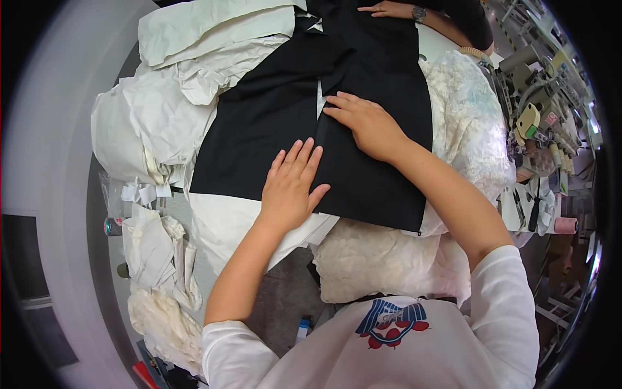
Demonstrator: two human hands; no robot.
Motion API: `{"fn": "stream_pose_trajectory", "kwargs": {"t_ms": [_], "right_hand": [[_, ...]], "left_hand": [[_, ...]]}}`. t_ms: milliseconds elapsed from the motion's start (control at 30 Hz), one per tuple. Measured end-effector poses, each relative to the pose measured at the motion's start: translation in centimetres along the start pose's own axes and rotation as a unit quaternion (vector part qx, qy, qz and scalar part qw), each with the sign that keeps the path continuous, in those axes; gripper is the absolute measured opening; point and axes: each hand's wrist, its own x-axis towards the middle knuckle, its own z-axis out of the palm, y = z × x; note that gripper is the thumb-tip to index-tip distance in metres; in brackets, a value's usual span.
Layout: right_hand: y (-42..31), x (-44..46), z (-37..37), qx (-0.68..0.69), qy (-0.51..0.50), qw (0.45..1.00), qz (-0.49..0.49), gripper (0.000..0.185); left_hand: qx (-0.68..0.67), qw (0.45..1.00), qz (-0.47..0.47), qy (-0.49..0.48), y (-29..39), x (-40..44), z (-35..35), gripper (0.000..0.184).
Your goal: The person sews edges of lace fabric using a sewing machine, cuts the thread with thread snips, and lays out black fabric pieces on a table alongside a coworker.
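Black cloth (259, 129) is spread out over white material, with a narrow gap running down its middle where white shows through. My left hand (289, 191) lies flat on the cloth's lower left part, fingers stretched out and thumb apart. Higher up, my right hand (369, 128) rests on the cloth to the right of the gap, its fingers extended and their tips beside the gap's edge. Neither hand grips anything that I can see. Whether the cloth is one piece or two panels, I cannot tell.
A co-worker's hand (387, 9) touches the cloth's far edge. White fabric and paper (155, 117) lie piled at left. Wrapped white bundles (466, 123) sit at right, near a sewing machine (534, 123) and a pink thread spool (565, 225). Another bundle (382, 259) is before me.
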Motion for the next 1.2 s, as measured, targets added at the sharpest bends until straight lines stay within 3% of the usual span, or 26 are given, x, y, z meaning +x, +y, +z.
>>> {"fn": "stream_pose_trajectory", "kwargs": {"t_ms": [133, 200, 267, 333, 433, 533, 667, 767, 833, 867, 1033, 1200], "right_hand": [[-1.3, -0.2, -3.0, 0.075, 0.079, 0.994, 0.018, 0.038], [-2.9, -0.3, -6.3, 0.130, 0.184, 0.973, 0.050, 0.024], [-5.8, -0.9, -10.8, 0.237, 0.222, 0.941, 0.091, 0.015], [-8.3, -2.6, -14.7, 0.375, 0.198, 0.901, 0.095, 0.014], [-11.0, -4.9, -19.0, 0.427, 0.231, 0.874, 0.009, 0.011], [-12.6, -6.6, -22.1, 0.367, 0.251, 0.894, -0.061, 0.026], [-12.5, -8.3, -23.5, 0.472, 0.234, 0.838, -0.140, 0.006], [-12.8, -9.5, -24.7, 0.544, 0.211, 0.785, -0.206, 0.017], [-14.8, -9.6, -29.2, 0.549, 0.074, 0.830, -0.060, 0.018], [-14.4, -9.0, -26.4, 0.602, 0.207, 0.751, -0.177, 0.005], [-14.6, -9.8, -28.7, 0.599, 0.245, 0.734, -0.204, 0.004], [-14.7, -12.2, -29.9, 0.644, 0.277, 0.691, -0.175, 0.008]], "left_hand": [[-0.013, 0.998, -0.045, 0.043, 0.1, -0.8, -1.7, 0.047], [-0.048, 0.991, -0.074, 0.099, 0.4, -1.8, -2.3, 0.032], [-0.075, 0.988, -0.089, 0.103, 0.7, -2.9, -2.9, 0.027], [-0.101, 0.985, -0.072, 0.120, 1.6, -3.3, -3.2, 0.026], [-0.126, 0.986, -0.064, 0.083, 2.6, -3.5, -3.0, 0.023], [-0.094, 0.988, -0.077, 0.099, 3.3, -3.7, -1.9, 0.020], [-0.074, 0.985, -0.091, 0.127, 4.8, -3.5, -1.6, 0.025], [-0.076, 0.981, -0.117, 0.134, 5.8, -3.1, -1.3, 0.029], [-0.073, 0.979, -0.130, 0.139, 6.2, -2.5, -0.9, 0.031], [-0.080, 0.978, -0.118, 0.153, 6.4, -2.4, -0.7, 0.029], [-0.116, 0.976, -0.012, 0.183, 10.0, -2.4, 0.0, 0.024], [-0.173, 0.975, 0.122, 0.069, 15.4, -4.2, 2.7, 0.027]]}}
